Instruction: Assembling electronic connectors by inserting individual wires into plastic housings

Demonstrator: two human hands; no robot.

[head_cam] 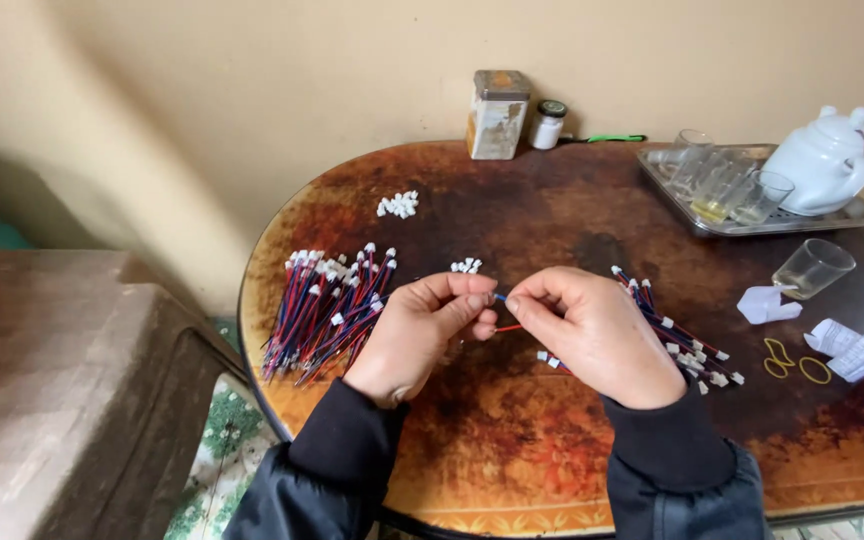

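on the worn brown table (512, 440) by a beige wall, left hand (417, 335) and right hand (597, 335) pinch a red-blue wire (501, 312).

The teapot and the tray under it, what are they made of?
The teapot looks like glazed white ceramic: smooth and glossy, with soft highlights. The tray looks like metal, probably steel or aluminium: silver-grey, with a thin raised rim that reflects light. Neither can be confirmed by look alone.
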